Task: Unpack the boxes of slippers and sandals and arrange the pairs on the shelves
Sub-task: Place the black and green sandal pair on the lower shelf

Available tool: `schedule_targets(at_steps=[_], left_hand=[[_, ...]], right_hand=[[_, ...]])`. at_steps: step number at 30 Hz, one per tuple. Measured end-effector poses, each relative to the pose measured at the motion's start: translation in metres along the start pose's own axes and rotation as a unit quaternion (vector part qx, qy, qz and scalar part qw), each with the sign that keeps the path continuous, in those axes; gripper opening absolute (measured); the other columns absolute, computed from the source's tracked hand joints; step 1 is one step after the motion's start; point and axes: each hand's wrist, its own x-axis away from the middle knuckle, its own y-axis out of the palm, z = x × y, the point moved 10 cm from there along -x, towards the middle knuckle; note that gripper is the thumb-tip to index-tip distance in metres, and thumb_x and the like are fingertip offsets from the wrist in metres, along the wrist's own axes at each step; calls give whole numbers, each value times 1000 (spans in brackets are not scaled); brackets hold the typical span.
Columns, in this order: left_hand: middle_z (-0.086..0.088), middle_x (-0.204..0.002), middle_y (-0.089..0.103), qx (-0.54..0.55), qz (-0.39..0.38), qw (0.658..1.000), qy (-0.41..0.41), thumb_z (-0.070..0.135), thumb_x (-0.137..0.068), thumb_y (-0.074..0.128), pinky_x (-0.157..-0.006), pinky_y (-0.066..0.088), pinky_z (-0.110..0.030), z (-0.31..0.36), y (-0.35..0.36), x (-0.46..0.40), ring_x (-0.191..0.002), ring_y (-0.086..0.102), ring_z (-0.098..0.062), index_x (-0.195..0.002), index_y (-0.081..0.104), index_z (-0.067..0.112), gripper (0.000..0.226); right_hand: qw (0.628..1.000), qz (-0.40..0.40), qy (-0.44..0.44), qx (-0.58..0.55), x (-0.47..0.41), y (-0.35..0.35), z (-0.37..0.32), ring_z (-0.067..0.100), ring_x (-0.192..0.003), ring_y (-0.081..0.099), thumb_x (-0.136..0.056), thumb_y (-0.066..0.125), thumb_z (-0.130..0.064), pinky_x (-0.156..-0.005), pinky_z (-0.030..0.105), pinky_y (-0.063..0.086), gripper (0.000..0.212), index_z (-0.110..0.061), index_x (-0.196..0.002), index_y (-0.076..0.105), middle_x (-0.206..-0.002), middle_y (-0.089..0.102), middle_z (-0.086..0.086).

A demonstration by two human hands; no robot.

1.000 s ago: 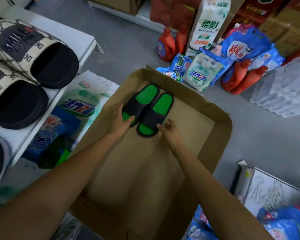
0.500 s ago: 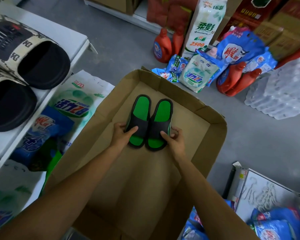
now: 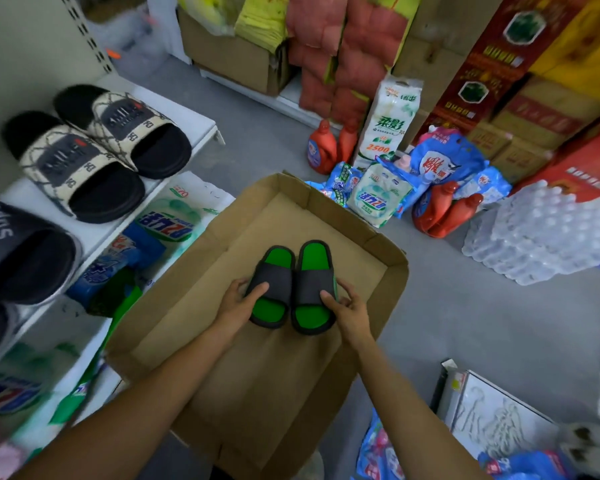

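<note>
A small pair of black slippers with green insoles sits side by side inside an open cardboard box (image 3: 392,282). My left hand (image 3: 241,299) grips the left slipper (image 3: 274,282) at its outer edge, thumb lying on the black strap. My right hand (image 3: 347,306) grips the right slipper (image 3: 314,282) from the other side, thumb on its strap. On the white shelf (image 3: 187,116) at the left stand a beige-and-black patterned pair (image 3: 94,150) and a dark pair (image 3: 21,247) nearer me.
Detergent bags (image 3: 167,226) lie on the lower shelf beside the box. Red bottles (image 3: 323,147), a tissue pack (image 3: 388,123), more bags and a wrapped pack of water bottles (image 3: 541,233) crowd the grey floor beyond. Cartons stack at the back right.
The pair has been turned straight and drawn nearer to me in the box. Both hands now hold it from the sides. My head has lifted, showing more of the shelf.
</note>
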Motion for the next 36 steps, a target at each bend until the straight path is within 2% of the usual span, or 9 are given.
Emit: schedule_targets(at_steps=[4, 8, 12, 15, 20, 24, 27, 32, 36], left_hand=[[-14, -120, 62, 75, 18, 997, 29, 23, -93, 71, -60, 52, -17, 19, -19, 69, -85, 63, -12, -125, 48, 17, 41], [-13, -113, 68, 170, 57, 981, 74, 21, -90, 74, -71, 56, -30, 41, -50, 148, -89, 68, -21, -121, 49, 19, 40], [-9, -118, 68, 234, 85, 962, 109, 23, -90, 74, -80, 59, -38, 52, -87, 231, -96, 70, -23, -131, 49, 13, 49], [-10, -128, 66, 259, 123, 949, 132, 20, -88, 77, -94, 56, -46, 50, -123, 289, -107, 69, -28, -135, 51, 12, 54], [-15, -121, 67, 280, 164, 932, 165, 12, -89, 75, -76, 57, -34, 38, -180, 371, -92, 69, -24, -130, 52, 12, 47], [-16, -121, 67, 303, 183, 916, 187, 10, -89, 74, -71, 57, -34, 18, -229, 427, -94, 69, -29, -132, 50, 17, 49], [-21, -125, 67, 313, 188, 907, 210, 8, -87, 75, -78, 59, -39, -1, -270, 459, -99, 71, -33, -136, 51, 17, 55], [-20, -117, 70, 329, 203, 894, 226, 5, -88, 73, -68, 61, -33, -42, -337, 523, -88, 71, -29, -134, 52, 17, 52], [-18, -116, 69, 342, 229, 882, 231, 5, -89, 73, -55, 58, -27, -89, -395, 576, -80, 70, -24, -130, 53, 22, 48]], right_hand=[[999, -38, -32, -3, 51, 3, -31, 18, -80, 72, -87, 73, -9, -71, 28, 60, 52, -17, -134, 51, -92, 69, 11], [994, -83, -63, -17, 116, 18, -69, 14, -80, 71, -87, 73, -10, -76, 30, 60, 41, -25, -121, 56, -92, 66, 5], [985, -132, -109, 4, 186, 42, -102, 28, -101, 70, -72, 85, -32, -90, 42, 57, 72, -21, -135, 52, -119, 67, 16], [972, -170, -156, 38, 234, 64, -123, 28, -102, 68, -88, 73, -14, -81, 29, 59, 53, -17, -136, 50, -120, 66, 19], [948, -238, -202, 63, 309, 105, -137, 30, -110, 65, -90, 68, -7, -75, 21, 58, 48, -16, -133, 50, -122, 65, 18], [935, -275, -214, 66, 369, 147, -134, 34, -116, 63, -82, 79, -19, -95, 44, 55, 53, -21, -129, 53, -126, 65, 19], [925, -296, -228, 72, 410, 179, -125, 30, -114, 65, -77, 82, -24, -98, 48, 53, 58, -21, -128, 55, -123, 67, 16], [921, -313, -224, 59, 478, 235, -95, 18, -94, 66, -88, 68, 0, -75, 21, 59, 42, -10, -127, 55, -107, 68, 6], [915, -342, -210, 44, 540, 288, -61, 23, -92, 67, -84, 69, 5, -73, 24, 59, 38, -14, -115, 59, -105, 67, 13]])
